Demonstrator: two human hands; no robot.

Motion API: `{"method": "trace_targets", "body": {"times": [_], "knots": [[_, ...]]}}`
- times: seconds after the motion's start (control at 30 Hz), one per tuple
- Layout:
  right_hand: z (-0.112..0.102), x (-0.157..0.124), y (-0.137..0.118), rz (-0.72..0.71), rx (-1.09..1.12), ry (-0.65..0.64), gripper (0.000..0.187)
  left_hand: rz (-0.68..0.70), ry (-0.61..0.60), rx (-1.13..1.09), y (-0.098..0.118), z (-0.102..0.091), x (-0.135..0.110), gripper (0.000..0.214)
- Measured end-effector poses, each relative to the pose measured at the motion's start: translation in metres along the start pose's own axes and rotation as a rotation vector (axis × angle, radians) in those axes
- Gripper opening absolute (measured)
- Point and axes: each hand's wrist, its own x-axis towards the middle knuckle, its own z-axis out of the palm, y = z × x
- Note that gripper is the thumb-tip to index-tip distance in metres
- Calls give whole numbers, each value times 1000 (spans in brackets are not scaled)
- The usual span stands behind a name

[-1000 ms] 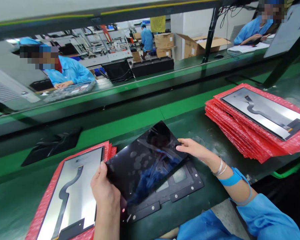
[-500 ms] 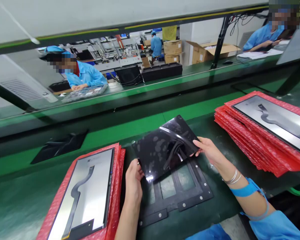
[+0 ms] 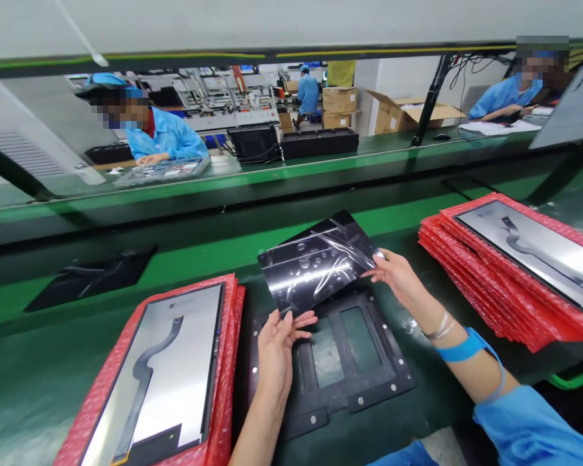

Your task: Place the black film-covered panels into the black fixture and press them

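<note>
Black panel pinched between left hand and right hand fingers.

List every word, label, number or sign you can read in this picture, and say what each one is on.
No text can be read anywhere.
Yellow sheet hanging in the background: no writing legible.
Brown cardboard boxes: any print too small and blurred.
Glossy black glass panel held between the left hand and right hand: only reflections and film, no marking.
Silver panel on red bubble wrap: no readable label.
</note>
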Motion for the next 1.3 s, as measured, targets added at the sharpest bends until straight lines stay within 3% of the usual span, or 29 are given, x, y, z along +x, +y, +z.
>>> {"method": "trace_targets", "body": {"times": [0.13,0.3,0.47,0.57,0.67,0.77,0.93,1.03,1.13,1.3], "knots": [[39,52,-6,-8,-9,19,15,122,39,-53,9,-2,-1,48],[66,111,4,17,-51,135,10,138,79,-4,6,-10,-2,70],[38,135,11,26,-244,285,25,144,70,7,-4,-13,-1,62],[13,138,2,-10,-451,379,29,147,87,20,-9,-12,1,59],[5,130,-6,-88,-703,437,32,143,85,28,-13,-12,3,57],[25,112,-1,-162,-948,295,30,152,102,35,-14,-11,6,55],[90,72,31,-217,-1248,-229,22,188,153,67,-10,-13,11,53],[113,53,43,-274,-1373,-416,24,198,160,74,-6,-14,12,50],[117,40,42,-327,-1445,-539,26,211,149,82,-2,-15,11,47],[102,23,18,-361,-1478,-652,27,249,135,96,-1,-14,9,44]]}}
